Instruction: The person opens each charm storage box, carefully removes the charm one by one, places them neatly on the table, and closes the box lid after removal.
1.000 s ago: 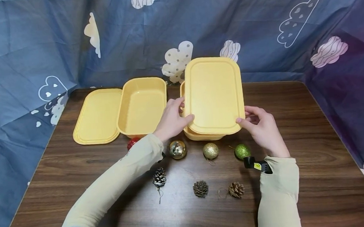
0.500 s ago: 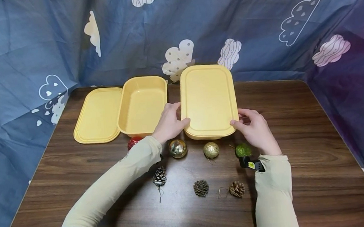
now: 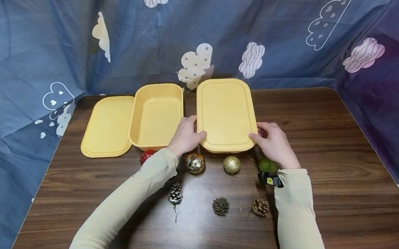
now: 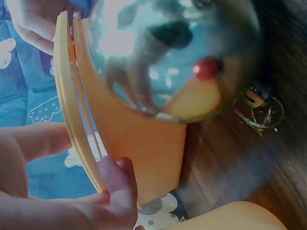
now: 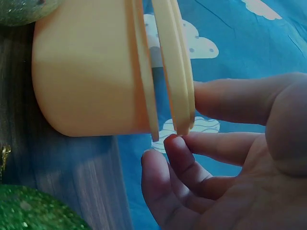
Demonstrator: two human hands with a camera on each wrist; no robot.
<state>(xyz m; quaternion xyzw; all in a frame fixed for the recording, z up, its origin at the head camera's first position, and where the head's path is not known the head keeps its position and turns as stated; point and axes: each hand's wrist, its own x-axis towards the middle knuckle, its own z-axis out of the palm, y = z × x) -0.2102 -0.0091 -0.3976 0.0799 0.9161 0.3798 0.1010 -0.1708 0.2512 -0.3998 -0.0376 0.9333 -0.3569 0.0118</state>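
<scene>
In the head view, a yellow lid (image 3: 226, 114) covers a yellow box (image 5: 91, 76), nearly all of which it hides from above. Both wrist views show a narrow gap between lid and box rim. My left hand (image 3: 185, 136) pinches the lid's left edge near the front, thumb on top and fingers under it. At the lid's front right corner, my right hand (image 3: 274, 142) pinches the edge between thumb and fingers. Just in front of the box lie a shiny gold ball ornament (image 3: 195, 163), a glittery gold ball (image 3: 231, 164) and a green ball (image 3: 267, 166) near my right wrist.
An open yellow box (image 3: 158, 114) stands left of the covered one. Beside it lies another yellow lid (image 3: 108, 127). A red ball (image 3: 147, 156) is partly behind my left sleeve. Nearer me lie a frosted pinecone (image 3: 175, 194) and two brown pinecones (image 3: 221, 206).
The lid has come down and leftward from a tilted position above the box, and now lines up over it. My right hand has moved left with it; the left hand shifted slightly down.
</scene>
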